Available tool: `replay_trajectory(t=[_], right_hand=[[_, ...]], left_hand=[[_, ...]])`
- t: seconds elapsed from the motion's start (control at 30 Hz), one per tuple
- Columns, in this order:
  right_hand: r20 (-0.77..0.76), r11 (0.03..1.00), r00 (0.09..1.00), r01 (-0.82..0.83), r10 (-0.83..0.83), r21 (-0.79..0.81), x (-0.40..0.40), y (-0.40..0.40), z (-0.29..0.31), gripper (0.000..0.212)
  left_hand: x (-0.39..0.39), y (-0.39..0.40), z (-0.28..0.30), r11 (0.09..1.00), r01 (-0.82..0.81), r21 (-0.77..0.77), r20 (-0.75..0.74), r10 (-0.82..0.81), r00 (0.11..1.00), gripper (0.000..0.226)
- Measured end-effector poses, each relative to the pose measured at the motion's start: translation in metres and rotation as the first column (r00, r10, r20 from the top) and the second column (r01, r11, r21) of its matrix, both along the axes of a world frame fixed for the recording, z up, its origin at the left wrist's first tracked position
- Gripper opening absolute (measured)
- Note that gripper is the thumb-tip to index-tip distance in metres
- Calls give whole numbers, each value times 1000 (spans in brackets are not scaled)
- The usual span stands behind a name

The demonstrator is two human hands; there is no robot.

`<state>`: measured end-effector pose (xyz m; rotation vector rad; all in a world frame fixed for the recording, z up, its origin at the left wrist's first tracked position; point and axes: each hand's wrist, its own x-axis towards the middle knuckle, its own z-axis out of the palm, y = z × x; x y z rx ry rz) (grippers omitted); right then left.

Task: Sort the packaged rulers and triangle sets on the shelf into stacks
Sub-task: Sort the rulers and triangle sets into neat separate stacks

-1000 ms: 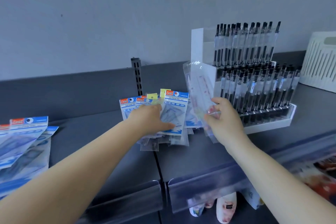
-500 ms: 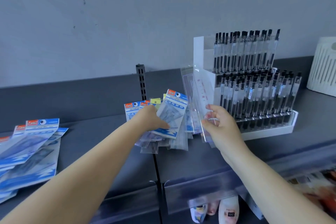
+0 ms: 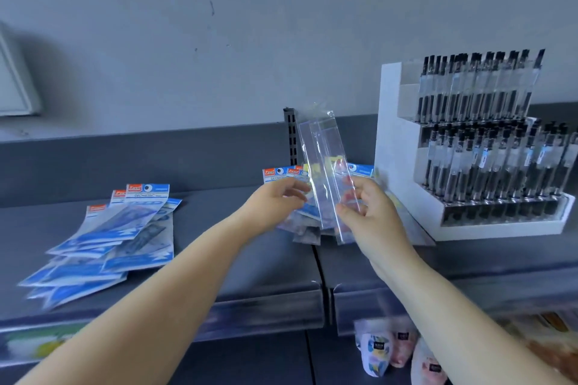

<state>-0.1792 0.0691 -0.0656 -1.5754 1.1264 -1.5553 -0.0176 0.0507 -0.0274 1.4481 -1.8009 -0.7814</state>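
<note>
My right hand (image 3: 369, 212) grips the lower end of several clear-sleeved rulers (image 3: 325, 159), held upright above the grey shelf (image 3: 219, 241). My left hand (image 3: 275, 200) hovers just left of them with curled fingers over a loose pile of blue-headed triangle set packs (image 3: 278, 173); whether it touches the sleeves or the pile is unclear. A fanned stack of the same blue triangle set packs (image 3: 125, 234) lies on the shelf at the left.
A white tiered display full of black pens (image 3: 488, 147) stands on the shelf at the right, close to my right hand. A slotted upright (image 3: 291, 137) rises behind the pile. Small printed packages (image 3: 384, 350) sit on the level below.
My right hand has carried the clear ruler sleeves left, away from the pen display and in front of the pile. My left hand has lifted off the blue pack. The view has swung left.
</note>
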Motion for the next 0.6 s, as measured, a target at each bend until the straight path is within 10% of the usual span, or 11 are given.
replay_trajectory(t=[0.6], right_hand=[[125, 896, 894, -440, 430, 69, 312, 85, 11, 33]], left_hand=[[291, 155, -8, 938, -331, -105, -424, 259, 868, 34]])
